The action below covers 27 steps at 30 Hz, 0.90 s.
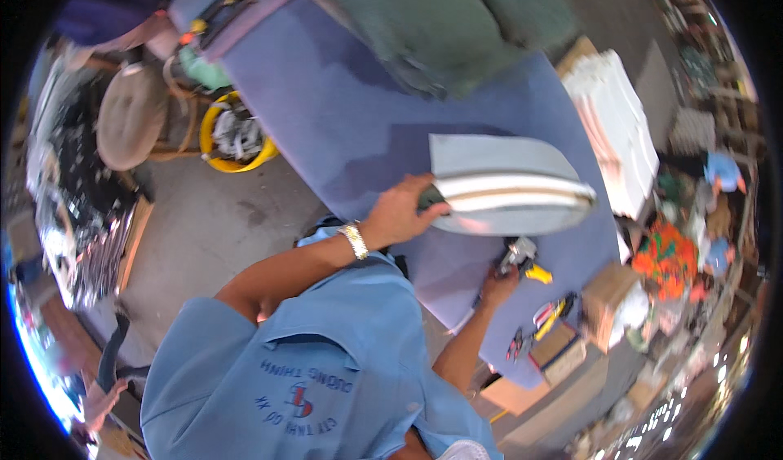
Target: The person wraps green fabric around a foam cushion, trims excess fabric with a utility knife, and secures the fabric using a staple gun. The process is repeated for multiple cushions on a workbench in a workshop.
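Note:
My left hand [404, 211] grips the left end of a pale grey padded panel [510, 166] with a curved outline. A layered white and tan strip [514, 192] runs along the panel's length, and a bit of dark green material shows by my fingers. The panel is over the blue-grey table [326, 93]; motion blurs it. Below the panel's near edge, my right hand [500, 286] is wrapped around a silver-headed tool [518, 254] that looks like a staple gun. Next to it lies a small yellow object [538, 274].
Dark green cushions [432, 19] lie across the table's far part. Cutters and other hand tools [548, 317] sit near the right corner, beside a cardboard box [559, 354]. White sheets [612, 126] are stacked beyond the right edge; a yellow bucket [214, 157] stands left of the table.

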Motion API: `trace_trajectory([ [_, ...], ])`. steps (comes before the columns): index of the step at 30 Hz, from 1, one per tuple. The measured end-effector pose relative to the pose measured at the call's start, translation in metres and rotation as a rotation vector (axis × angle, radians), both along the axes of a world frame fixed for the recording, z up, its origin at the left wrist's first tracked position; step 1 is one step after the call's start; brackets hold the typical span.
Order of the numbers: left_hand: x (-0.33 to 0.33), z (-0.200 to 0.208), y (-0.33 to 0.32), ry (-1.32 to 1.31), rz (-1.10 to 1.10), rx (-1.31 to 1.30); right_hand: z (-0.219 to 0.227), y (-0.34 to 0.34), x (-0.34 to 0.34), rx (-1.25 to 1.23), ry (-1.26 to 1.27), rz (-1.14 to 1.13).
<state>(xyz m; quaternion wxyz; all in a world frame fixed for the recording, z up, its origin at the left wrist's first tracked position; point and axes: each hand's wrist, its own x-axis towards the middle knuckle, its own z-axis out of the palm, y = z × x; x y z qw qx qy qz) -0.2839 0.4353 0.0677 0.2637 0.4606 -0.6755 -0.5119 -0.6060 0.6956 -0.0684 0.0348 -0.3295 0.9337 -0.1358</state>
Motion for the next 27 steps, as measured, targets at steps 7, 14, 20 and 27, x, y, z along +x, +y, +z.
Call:
trace_trajectory([
  [7,0.000,-0.011,0.008,-0.084,-0.086,-0.153,0.024,-0.021,-0.016,-0.091,-0.250,-0.222],
  [14,0.000,-0.009,0.013,-0.088,-0.107,-0.094,0.146,-0.031,0.084,-0.739,-0.887,-0.383],
  [20,0.005,-0.007,0.021,-0.107,-0.152,-0.217,0.206,-0.047,0.173,-0.504,-0.816,-0.088],
  [27,0.008,-0.012,0.026,-0.212,-0.277,-0.285,0.211,-0.083,0.201,-0.428,-0.808,0.178],
])
